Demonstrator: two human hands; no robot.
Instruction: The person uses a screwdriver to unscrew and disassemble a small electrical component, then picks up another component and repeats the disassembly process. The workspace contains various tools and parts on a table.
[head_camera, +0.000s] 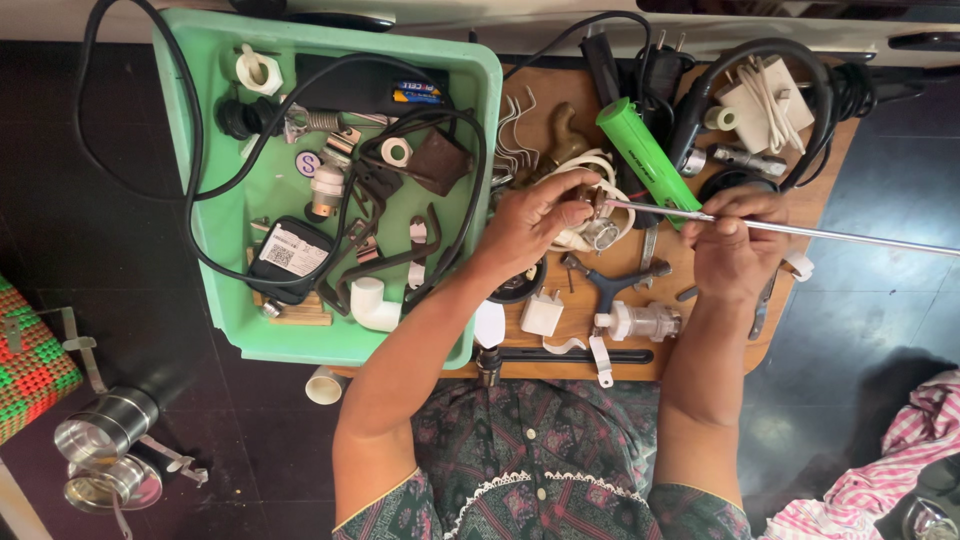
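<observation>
**Rod and fitting held over board**

Left hand (530, 222) pinching a small metal fitting (590, 197) at the near end of a thin metal rod (800, 229). Right hand (735, 240) closed around the rod further along, fingers curled over it. Rod lying level, running off to the right, above a wooden board (570, 320) crowded with parts. Green torch (645, 155) just behind the hands. Green tray (240, 210) of cables and fittings to the left.
</observation>
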